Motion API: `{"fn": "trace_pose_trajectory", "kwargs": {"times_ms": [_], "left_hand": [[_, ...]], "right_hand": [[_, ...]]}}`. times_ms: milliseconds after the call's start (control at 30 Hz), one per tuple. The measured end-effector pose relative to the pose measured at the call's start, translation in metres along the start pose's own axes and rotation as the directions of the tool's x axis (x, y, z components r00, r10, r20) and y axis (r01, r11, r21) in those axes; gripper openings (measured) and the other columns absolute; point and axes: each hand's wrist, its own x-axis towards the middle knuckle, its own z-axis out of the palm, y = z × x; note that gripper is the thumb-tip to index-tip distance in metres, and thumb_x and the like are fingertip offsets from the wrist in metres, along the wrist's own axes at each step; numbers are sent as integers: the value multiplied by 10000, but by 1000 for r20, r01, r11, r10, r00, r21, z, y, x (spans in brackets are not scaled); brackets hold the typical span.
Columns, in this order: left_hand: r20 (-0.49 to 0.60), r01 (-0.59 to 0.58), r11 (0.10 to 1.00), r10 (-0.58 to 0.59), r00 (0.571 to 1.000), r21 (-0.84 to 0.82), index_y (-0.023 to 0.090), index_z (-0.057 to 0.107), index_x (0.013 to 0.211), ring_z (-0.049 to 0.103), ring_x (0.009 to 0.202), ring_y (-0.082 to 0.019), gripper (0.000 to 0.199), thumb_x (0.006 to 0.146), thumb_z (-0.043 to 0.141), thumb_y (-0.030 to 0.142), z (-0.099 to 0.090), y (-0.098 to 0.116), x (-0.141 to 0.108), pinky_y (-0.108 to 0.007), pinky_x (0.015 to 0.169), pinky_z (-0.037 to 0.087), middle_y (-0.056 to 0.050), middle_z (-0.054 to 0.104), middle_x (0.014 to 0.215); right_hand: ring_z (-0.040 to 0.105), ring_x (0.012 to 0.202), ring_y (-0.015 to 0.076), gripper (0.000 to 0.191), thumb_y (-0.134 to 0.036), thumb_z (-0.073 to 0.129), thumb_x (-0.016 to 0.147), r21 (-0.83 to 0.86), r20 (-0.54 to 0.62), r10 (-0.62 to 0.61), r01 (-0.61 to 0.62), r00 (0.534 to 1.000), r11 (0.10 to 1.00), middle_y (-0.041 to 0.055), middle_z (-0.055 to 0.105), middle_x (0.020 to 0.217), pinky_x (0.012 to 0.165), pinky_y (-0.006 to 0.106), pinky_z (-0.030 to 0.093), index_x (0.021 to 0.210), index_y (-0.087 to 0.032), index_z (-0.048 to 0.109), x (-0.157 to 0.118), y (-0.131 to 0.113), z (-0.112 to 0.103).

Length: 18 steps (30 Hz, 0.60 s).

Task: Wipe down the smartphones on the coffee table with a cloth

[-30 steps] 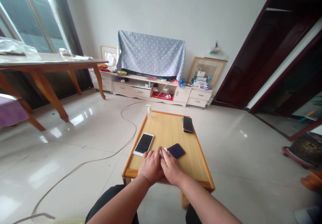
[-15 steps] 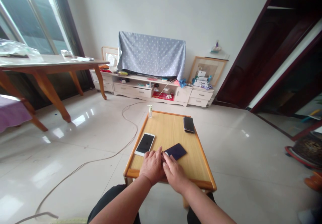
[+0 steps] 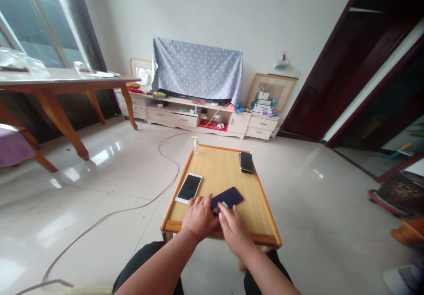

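My left hand (image 3: 199,217) lies flat on a low wooden tray table (image 3: 218,162), fingers together, close to the lower left end of a dark navy phone (image 3: 232,196). My right hand (image 3: 234,231) has its fingertips on that phone's near edge, beside a small white piece (image 3: 224,204). Left of my hands lies a white-framed smartphone (image 3: 188,188). A black phone (image 3: 246,162) lies near the far right edge, and a small pump bottle (image 3: 195,145) stands at the far left corner.
A pale cable (image 3: 167,184) runs across the glossy tiled floor (image 3: 99,206) left of the tray table. A long wooden table (image 3: 66,79) stands at the left. A white low cabinet (image 3: 172,114) with a cloth-covered screen (image 3: 195,67) stands ahead.
My right hand has moved a little away from my left, toward the near edge of the dark phone. The small white piece now shows on the phone. The view has tilted slightly.
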Motion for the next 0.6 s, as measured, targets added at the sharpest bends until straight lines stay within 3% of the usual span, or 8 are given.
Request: {"fn": "trace_pose_trajectory", "kwargs": {"times_ms": [100, 200, 267, 367, 433, 533, 600], "left_hand": [[-4, 2, 1000, -2, 1000, -6, 187, 465, 1379, 529, 1187, -302, 699, 741, 631, 417, -4, 2, 0, -433, 1073, 298, -115, 649, 1226], [7, 1, 1000, -1, 1000, -11, 210, 485, 1353, 535, 1173, -301, 665, 735, 634, 405, -7, 4, 1, -432, 1070, 302, -103, 657, 1198], [9, 4, 1000, -4, 1000, -7, 215, 494, 1338, 535, 1166, -303, 645, 737, 633, 400, -9, 5, 1, -439, 1068, 303, -102, 661, 1179], [18, 13, 1000, -13, 1000, -1, 227, 503, 1319, 533, 1160, -307, 623, 735, 640, 396, -10, 6, 1, -449, 1061, 310, -100, 663, 1162], [26, 12, 1000, -12, 1000, 1, 237, 502, 1315, 531, 1162, -308, 625, 731, 649, 404, -11, 6, 1, -451, 1059, 313, -95, 661, 1164], [21, 3, 1000, -3, 1000, 2, 236, 509, 1300, 535, 1153, -303, 606, 734, 647, 403, -10, 5, 1, -448, 1053, 321, -89, 662, 1143], [16, 1, 1000, -1, 1000, 3, 237, 516, 1287, 536, 1148, -301, 581, 741, 637, 395, -9, 5, 1, -446, 1046, 324, -88, 663, 1127]], "right_hand": [[511, 1335, 276, 532, -470, 369, 1005, 185, -123, 165, -141, 979, 973, 117, 589, 1401, 1169, 516, 331, 1443, -197, 500, 14, 25, -18], [525, 1326, 259, 564, -487, 370, 997, 421, -215, 246, -137, 945, 897, 143, 539, 1448, 1109, 437, 428, 1456, -173, 469, 26, 44, -36], [544, 1307, 256, 543, -483, 394, 984, 435, -291, 274, -128, 916, 891, 137, 567, 1421, 1090, 413, 448, 1422, -183, 507, 28, 50, -42], [606, 1229, 272, 492, -436, 440, 947, 272, -328, 308, -223, 893, 936, 126, 655, 1306, 1040, 422, 486, 1354, -195, 576, 25, 56, -40], [590, 1244, 279, 470, -367, 479, 907, 80, -303, 264, -252, 916, 965, 109, 648, 1316, 1051, 443, 469, 1339, -216, 589, 23, 59, -35], [501, 1332, 283, 388, -283, 523, 854, -178, -257, 115, -164, 959, 970, 92, 563, 1421, 1104, 456, 402, 1212, -244, 666, 21, 60, -30], [491, 1331, 288, 251, -298, 531, 861, -232, -267, 52, -116, 962, 966, 100, 589, 1381, 1108, 452, 385, 1016, -238, 719, 22, 57, -29]]}}
